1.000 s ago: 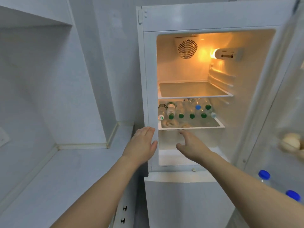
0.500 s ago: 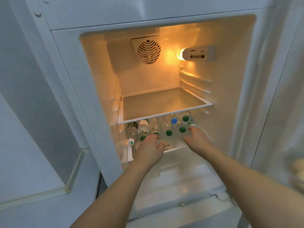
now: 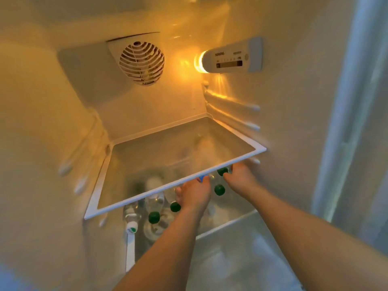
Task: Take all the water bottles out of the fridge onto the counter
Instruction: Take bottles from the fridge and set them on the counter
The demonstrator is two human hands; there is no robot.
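Note:
Several clear water bottles lie on their sides on the fridge's lower shelf (image 3: 226, 224), caps toward me. Green caps show at one bottle (image 3: 154, 217), another (image 3: 175, 206) and a third (image 3: 219, 190). A white-capped bottle (image 3: 131, 227) lies at the far left. My left hand (image 3: 194, 196) rests on the middle bottles, and a blue cap (image 3: 201, 178) peeks out at its fingertips. My right hand (image 3: 241, 177) reaches in beside a fourth green cap (image 3: 222, 171). The upper shelf's rim hides both hands' fingertips.
A glass upper shelf with a white rim (image 3: 147, 194) hangs low over the bottles. A round fan grille (image 3: 141, 64) sits on the back wall and a lit control unit (image 3: 231, 57) on the right wall. The open door (image 3: 357, 143) stands to the right.
The camera has moved much closer into the fridge. Both hands have pushed deeper under the upper shelf, from the lower shelf's front edge onto the bottles.

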